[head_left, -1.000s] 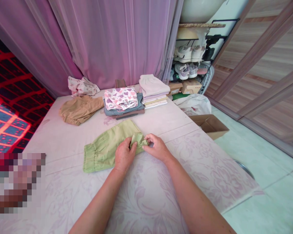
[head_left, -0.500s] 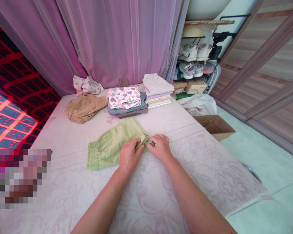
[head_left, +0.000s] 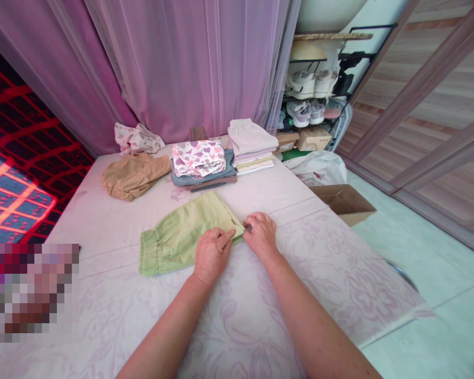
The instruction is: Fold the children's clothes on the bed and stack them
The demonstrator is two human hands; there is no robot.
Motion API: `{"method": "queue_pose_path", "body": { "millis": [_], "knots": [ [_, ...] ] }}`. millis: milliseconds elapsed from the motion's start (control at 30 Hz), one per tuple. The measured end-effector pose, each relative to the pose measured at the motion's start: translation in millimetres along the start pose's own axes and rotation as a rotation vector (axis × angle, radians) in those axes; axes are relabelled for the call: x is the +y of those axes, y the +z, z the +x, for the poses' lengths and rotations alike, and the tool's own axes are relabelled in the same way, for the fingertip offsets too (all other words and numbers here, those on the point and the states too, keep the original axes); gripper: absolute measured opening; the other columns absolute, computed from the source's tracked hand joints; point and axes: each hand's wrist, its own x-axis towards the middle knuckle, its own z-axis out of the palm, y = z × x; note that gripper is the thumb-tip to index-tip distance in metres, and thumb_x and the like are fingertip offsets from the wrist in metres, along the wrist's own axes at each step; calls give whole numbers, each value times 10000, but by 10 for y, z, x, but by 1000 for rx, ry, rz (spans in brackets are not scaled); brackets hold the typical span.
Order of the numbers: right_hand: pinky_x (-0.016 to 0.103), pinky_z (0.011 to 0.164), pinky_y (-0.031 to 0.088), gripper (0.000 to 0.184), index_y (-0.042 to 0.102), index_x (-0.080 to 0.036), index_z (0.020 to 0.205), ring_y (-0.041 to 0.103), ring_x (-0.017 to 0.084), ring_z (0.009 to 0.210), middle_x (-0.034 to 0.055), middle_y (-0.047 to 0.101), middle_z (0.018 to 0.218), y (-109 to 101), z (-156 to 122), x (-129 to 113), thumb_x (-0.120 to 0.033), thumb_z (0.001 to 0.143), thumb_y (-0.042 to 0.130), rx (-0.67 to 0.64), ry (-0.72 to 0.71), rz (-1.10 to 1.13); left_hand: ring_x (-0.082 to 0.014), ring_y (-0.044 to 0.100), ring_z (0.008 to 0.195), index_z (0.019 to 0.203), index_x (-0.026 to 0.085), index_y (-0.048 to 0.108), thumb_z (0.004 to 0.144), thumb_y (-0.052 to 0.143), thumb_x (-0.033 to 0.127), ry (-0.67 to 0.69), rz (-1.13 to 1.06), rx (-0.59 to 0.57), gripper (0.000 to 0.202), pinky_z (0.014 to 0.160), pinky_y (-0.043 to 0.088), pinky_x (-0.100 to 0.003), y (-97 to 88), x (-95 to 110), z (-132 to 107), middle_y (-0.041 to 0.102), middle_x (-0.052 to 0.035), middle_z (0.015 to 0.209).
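Note:
A pair of light green shorts (head_left: 181,231) lies flat on the pale flowered mattress (head_left: 240,295), gathered waistband to the left. My left hand (head_left: 211,252) rests on the near right part of the shorts, fingers bent and pinching the cloth edge. My right hand (head_left: 262,233) sits just right of it, fingers closed on the right corner of the shorts. Both hands touch the same small fold at that corner.
Behind the shorts lie tan trousers (head_left: 134,173), a stack topped by heart-print cloth (head_left: 197,158), a cream folded stack (head_left: 250,145) and a crumpled patterned garment (head_left: 136,138). Right of the mattress are an open cardboard box (head_left: 345,202), a white bag (head_left: 318,167) and a shoe rack (head_left: 316,100).
The bunched-up corner of the green shorts, lifted between my hands earlier, has been pressed down flat. Both hands stayed at the same corner.

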Motion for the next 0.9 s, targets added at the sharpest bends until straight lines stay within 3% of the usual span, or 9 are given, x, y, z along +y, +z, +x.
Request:
{"method": "queue_pose_path", "body": {
  "millis": [167,300,433,567,700,900],
  "knots": [
    [364,873,353,135,664,-230,706,530,223,993,63,667,985,7,38,108,-217,810,579,10,-8,77,-189,564,813,1160,291,667,929,479,265,28,59,-60,299,752,441,-342,-27,21,-4,632,-55,873],
    [347,866,394,167,665,-208,819,570,214,922,73,685,912,-52,66,158,-223,847,502,58,-30,158,-201,554,833,1179,300,656,939,467,274,47,90,-98,307,760,429,-346,-49,36,-7,616,-61,880],
    [279,753,438,198,650,-198,901,595,168,771,50,687,864,-130,42,63,-264,873,465,136,-73,295,-207,546,839,1188,314,651,937,471,272,64,115,-116,312,757,423,-342,-62,35,-10,610,-60,892],
    [236,705,425,135,649,-223,844,588,132,713,4,661,780,-147,-2,-69,-247,855,517,15,-178,295,-210,545,844,1182,318,651,923,490,261,85,127,-120,311,762,431,-349,-62,41,-9,614,-58,899],
    [240,657,391,93,649,-245,781,580,138,735,-9,651,778,-123,-2,-78,-223,825,570,-156,-144,120,-228,560,930,1228,260,617,895,525,275,104,49,-142,346,842,456,-388,-96,3,-51,641,-79,1006],
    [241,648,380,89,654,-248,784,576,132,735,-12,641,799,-128,10,-19,-226,827,579,-213,-123,101,-223,532,1195,1244,251,600,914,487,289,182,-81,-187,351,1044,408,-431,-279,-343,-315,636,-56,1249]
  ]
}}
